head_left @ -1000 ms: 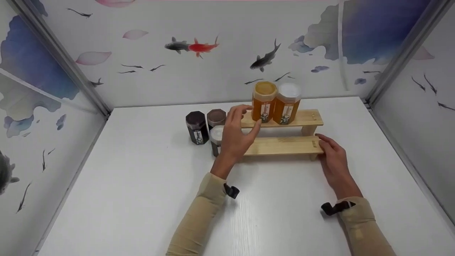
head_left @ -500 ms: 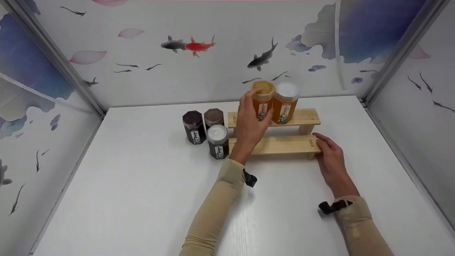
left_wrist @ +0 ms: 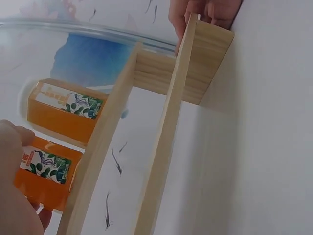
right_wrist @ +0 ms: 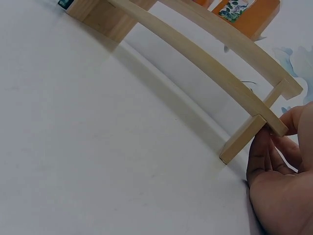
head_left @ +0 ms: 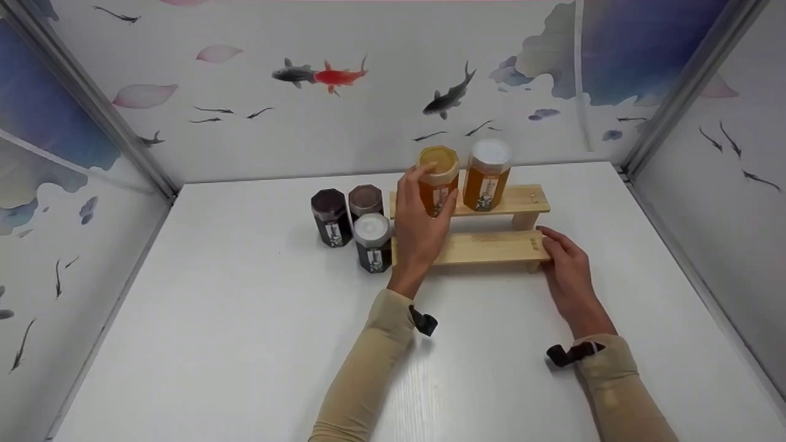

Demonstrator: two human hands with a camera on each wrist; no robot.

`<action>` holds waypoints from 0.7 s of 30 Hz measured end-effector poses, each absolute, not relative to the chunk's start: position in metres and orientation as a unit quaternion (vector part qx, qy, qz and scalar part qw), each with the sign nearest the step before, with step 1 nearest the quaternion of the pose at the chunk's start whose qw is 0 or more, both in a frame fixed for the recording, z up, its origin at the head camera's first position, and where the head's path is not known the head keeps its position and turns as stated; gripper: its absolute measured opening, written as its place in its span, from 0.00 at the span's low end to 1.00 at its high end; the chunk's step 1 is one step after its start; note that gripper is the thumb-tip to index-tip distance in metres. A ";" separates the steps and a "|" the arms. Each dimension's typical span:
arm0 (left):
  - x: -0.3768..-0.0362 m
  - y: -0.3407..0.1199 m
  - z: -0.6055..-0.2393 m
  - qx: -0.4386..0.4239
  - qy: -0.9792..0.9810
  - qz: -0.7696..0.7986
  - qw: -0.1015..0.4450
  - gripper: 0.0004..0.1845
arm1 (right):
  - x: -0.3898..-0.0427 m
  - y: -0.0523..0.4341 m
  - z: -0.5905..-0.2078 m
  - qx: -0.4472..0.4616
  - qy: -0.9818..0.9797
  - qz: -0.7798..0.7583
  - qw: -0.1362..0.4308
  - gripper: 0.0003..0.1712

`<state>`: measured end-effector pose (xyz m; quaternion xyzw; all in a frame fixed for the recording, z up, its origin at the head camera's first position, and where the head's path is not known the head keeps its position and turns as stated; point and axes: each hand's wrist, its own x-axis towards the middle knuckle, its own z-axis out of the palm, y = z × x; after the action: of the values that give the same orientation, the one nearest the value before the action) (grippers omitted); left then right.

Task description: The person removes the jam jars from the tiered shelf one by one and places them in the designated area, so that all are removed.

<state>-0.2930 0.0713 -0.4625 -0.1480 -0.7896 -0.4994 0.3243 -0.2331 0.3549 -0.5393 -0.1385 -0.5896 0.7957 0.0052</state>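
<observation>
My left hand (head_left: 420,230) grips a honey jar (head_left: 439,178) with a yellow lid, its thumb on the near side. In the left wrist view that jar (left_wrist: 46,171) stands on or just at the upper step of a two-step wooden rack (head_left: 485,248). A second honey jar (head_left: 488,178) with a white lid stands to its right on the same step, with a gap between the two. At the rack's right end my right hand (head_left: 570,270) holds the end of the lower step; in the right wrist view its fingers (right_wrist: 261,154) reach under the board.
Left of the rack, three dark jars stand close together on the white table (head_left: 258,331): one with a dark lid (head_left: 331,218), one with a brown lid (head_left: 366,201), one with a white lid (head_left: 373,242). A painted wall (head_left: 344,135) rises behind.
My left hand reached right, took hold of the yellow-lidded honey jar and moved it left, away from the white-lidded one. The right hand has stayed at the rack's end.
</observation>
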 end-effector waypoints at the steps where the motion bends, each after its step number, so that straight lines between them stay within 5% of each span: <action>1: -0.290 0.070 -0.464 -0.146 -0.787 -0.502 0.329 0.33 | -0.233 0.355 -0.539 -0.139 -0.591 0.795 0.004 0.32; 12: -0.276 0.036 -0.477 -0.179 -0.700 -0.557 0.408 0.32 | -0.235 0.354 -0.538 -0.134 -0.590 0.796 0.000 0.33; 21: -0.271 -0.014 -0.470 -0.190 -0.701 -0.547 0.417 0.31 | -0.233 0.356 -0.539 -0.136 -0.589 0.796 -0.002 0.33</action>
<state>-0.2710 -0.0139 -0.4696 -0.1899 -0.7011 -0.5468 0.4165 -0.2333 0.3564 -0.5390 -0.1362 -0.5893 0.7963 -0.0025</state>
